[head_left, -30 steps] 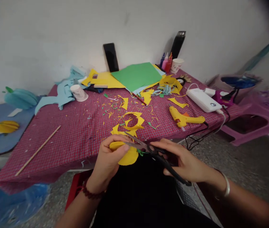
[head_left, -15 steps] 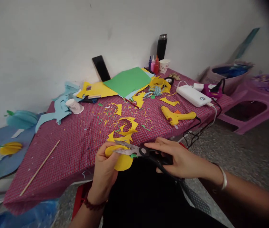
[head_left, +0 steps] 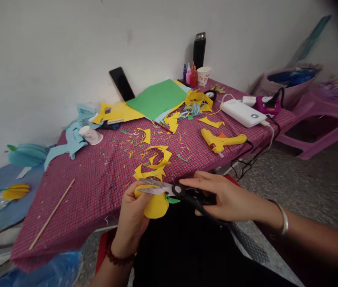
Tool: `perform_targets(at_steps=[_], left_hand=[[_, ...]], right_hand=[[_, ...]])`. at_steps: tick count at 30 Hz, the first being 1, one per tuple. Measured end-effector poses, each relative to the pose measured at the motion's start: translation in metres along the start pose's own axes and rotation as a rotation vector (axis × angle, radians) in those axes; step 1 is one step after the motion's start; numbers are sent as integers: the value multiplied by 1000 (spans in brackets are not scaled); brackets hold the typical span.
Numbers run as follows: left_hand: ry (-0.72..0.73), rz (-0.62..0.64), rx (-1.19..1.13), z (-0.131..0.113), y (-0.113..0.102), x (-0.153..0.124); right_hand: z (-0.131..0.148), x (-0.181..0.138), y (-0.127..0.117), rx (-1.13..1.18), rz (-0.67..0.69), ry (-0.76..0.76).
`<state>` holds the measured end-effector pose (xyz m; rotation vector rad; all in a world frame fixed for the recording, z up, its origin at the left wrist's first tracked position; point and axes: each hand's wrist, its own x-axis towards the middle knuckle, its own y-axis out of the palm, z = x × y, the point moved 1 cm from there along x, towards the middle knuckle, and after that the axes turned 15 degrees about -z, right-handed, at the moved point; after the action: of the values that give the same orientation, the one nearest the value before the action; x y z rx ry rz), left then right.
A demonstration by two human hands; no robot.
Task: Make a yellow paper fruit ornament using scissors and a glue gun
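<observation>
My left hand (head_left: 135, 213) pinches a rounded yellow paper piece (head_left: 157, 206) between thumb and fingers, just off the front edge of the table. A bit of green paper (head_left: 173, 200) sticks out at its right side. Black-handled scissors (head_left: 178, 190) are gripped in my right hand (head_left: 221, 197), fingers through the handles. Their blades are parted and point left, over the upper part of the yellow piece, close to my left fingertips. Yellow paper offcuts (head_left: 152, 172) lie on the cloth just beyond.
A checked red tablecloth (head_left: 103, 187) covers the table. On it are a yellow glue gun (head_left: 222, 140), white power bank (head_left: 242, 113), green paper sheet (head_left: 159, 99), paper cup (head_left: 91, 135) and wooden stick (head_left: 52, 213). A pink stool (head_left: 315, 123) stands at right.
The view has shifted slightly. More of the green bit shows beside the yellow piece, which appears turned a little. Both hands keep their grip, and the scissor blades remain parted.
</observation>
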<state>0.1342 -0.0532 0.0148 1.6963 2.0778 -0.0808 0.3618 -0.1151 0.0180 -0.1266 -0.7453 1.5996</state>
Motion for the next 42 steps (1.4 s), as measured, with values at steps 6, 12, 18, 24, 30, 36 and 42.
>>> perform_targets(at_steps=[6,12,18,24,30,36,42], left_hand=[[89,51,-16,-1,-1,0],[100,40,-13,0,0,-1],[56,3,-18,0,4,-1],[0,-17,2,0,6,-1],[9,-12,-6,2,3,0],[-15,18,0,0,4,-2],[-25,-2,-1,1,4,-1]], right_hand=[[0,-1,-3,-23,-5,7],[-1,-2,-3,-28,-18,-14],[-3,-4,-3,-37,-10,-12],[-3,-3,-4,-65,-6,-17],[-3,-3,-3,-32,-7,-13],[-5,-3,-3,-31,-7,-31],[-5,-7,-4,-145,1,-23]])
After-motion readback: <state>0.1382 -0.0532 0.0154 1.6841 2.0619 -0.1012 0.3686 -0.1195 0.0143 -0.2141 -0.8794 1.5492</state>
